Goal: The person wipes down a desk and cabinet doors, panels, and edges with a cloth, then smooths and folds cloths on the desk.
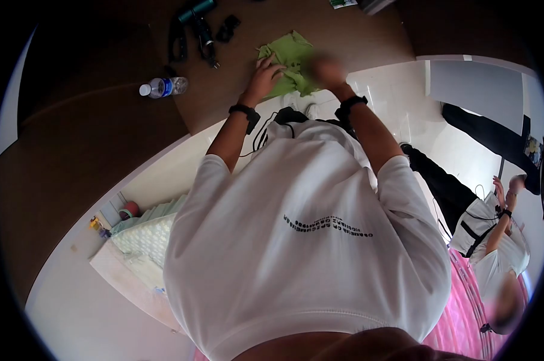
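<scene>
A crumpled light green cloth (290,51) lies at the edge of the brown table, part of it hanging past the front edge. My left hand (267,79) rests on the cloth's left side, its fingers apart. At the cloth's right side is my right hand (327,72), blurred, so its fingers cannot be made out. Both wrists carry black bands. Small dark marks show on the middle of the cloth.
On the brown table (236,81) are a clear water bottle (165,87) lying on its side, a teal and black device (196,24) with a plug, and small black items (228,28). Another person (500,240) is at the right, near pink bedding (464,307). A patterned mattress (148,237) stands lower left.
</scene>
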Demonstrator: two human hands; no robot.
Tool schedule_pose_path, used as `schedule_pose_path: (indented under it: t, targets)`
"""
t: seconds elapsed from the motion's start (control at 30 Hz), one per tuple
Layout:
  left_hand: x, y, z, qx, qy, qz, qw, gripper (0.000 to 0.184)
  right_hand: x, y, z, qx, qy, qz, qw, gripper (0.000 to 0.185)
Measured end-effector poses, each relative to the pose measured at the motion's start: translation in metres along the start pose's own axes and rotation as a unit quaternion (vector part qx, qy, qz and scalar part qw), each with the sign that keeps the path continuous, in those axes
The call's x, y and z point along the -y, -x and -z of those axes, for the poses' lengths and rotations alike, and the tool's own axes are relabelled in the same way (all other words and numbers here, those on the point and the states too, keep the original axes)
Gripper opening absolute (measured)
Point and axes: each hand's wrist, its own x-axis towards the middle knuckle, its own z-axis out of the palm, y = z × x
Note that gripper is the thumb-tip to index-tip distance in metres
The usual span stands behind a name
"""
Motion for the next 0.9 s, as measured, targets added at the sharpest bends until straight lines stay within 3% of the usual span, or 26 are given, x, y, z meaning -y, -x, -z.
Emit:
schedule_pose_path:
  t: [0.17,0.23,0.27,0.3,0.33,0.37,0.4,0.43,0.5,0.53,0.63,0.73,0.9]
  targets:
    - [0.002,-0.007,-0.021,-0.057,0.002,0.037,0.998,0.031,0.008,-0.023,0.036,-0.127,0.086,0.04,0.987,0.032]
    - [-0.013,-0.017,-0.015,-0.041,-0.051,0.096,0.993,0.031,0.026,-0.031,0.06,-0.201,0.069,0.07,0.975,0.034]
    - [-0.014,-0.019,-0.012,-0.041,-0.051,0.096,0.993,0.031,0.033,-0.038,0.056,-0.293,0.086,0.122,0.945,0.036]
    - [-0.015,-0.02,-0.01,0.021,-0.134,0.088,0.987,0.033,0.041,-0.043,0.047,-0.293,0.086,0.124,0.944,0.036]
    - [-0.015,-0.019,-0.007,0.083,-0.216,0.083,0.969,0.035,0.051,-0.045,0.038,-0.273,0.052,0.171,0.945,0.036]
    - [-0.006,-0.017,-0.011,0.078,-0.215,0.089,0.969,0.035,0.059,-0.052,0.034,-0.252,0.019,0.219,0.943,0.037]
    - [0.007,-0.011,-0.016,0.02,-0.185,0.104,0.977,0.036,0.073,-0.053,0.035,-0.107,-0.033,0.19,0.975,0.039]
    - [0.02,-0.003,-0.021,-0.036,-0.155,0.118,0.98,0.036,0.082,-0.053,0.032,-0.105,-0.034,0.196,0.974,0.039]
    - [0.024,0.005,-0.003,-0.042,-0.135,0.134,0.981,0.035,0.091,-0.05,0.013,-0.095,-0.05,0.173,0.979,0.044]
    - [0.024,0.01,0.006,-0.046,-0.115,0.144,0.982,0.034,0.091,-0.052,0.01,-0.043,0.013,0.151,0.988,0.05]
    - [0.023,0.019,0.017,-0.065,-0.076,0.136,0.986,0.031,0.094,-0.053,0.017,0.028,0.111,0.097,0.989,0.049]
    - [0.021,0.03,0.016,-0.057,-0.085,0.122,0.987,0.029,0.087,-0.044,0.015,0.08,0.084,0.037,0.993,0.044]
    - [0.002,0.03,0.022,-0.021,-0.133,0.146,0.98,0.022,0.053,-0.022,0.014,0.056,0.118,0.035,0.991,0.036]
